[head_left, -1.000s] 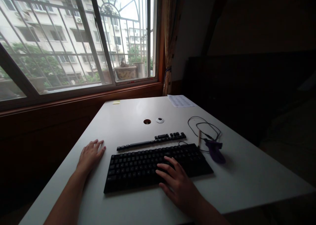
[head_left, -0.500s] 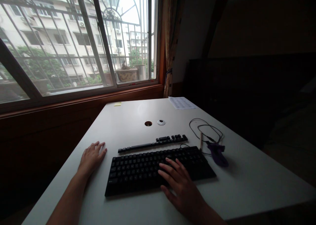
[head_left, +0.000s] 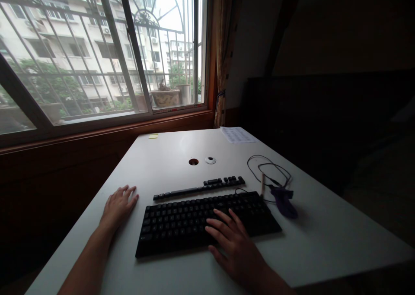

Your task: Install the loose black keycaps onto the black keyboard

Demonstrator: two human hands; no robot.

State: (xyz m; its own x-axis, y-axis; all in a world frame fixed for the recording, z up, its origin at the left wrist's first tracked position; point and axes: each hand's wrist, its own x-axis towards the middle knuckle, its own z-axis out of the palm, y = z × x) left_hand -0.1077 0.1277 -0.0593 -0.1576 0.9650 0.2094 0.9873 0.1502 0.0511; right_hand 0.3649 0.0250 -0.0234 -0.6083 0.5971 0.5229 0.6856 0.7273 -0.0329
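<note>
A black keyboard (head_left: 175, 226) lies on the white table, its bottom rows bare of keycaps along the near side. Over its right half rests my right hand (head_left: 235, 241), fingers spread, holding nothing; whether the fingertips press the keys I cannot tell. My left hand (head_left: 119, 203) lies palm down on the tabletop to the left of the keyboard, fingers apart and nothing in them. Just beyond the keyboard, removed black keycaps (head_left: 184, 191) stand in a row, including a long space bar, with several more at the row's right end.
Right of the keyboard are a purple cloth-like item (head_left: 284, 202), a thin light stick (head_left: 262, 185) and a looped black cable (head_left: 269, 163). Farther back are a round hole (head_left: 193, 162), its white cover (head_left: 210, 160), printed paper (head_left: 238, 135) and yellow sticky notes (head_left: 153, 136). A window stands behind.
The whole view has shifted slightly, so everything sits a little farther left. Both hands keep nearly the same place and pose relative to the keyboard.
</note>
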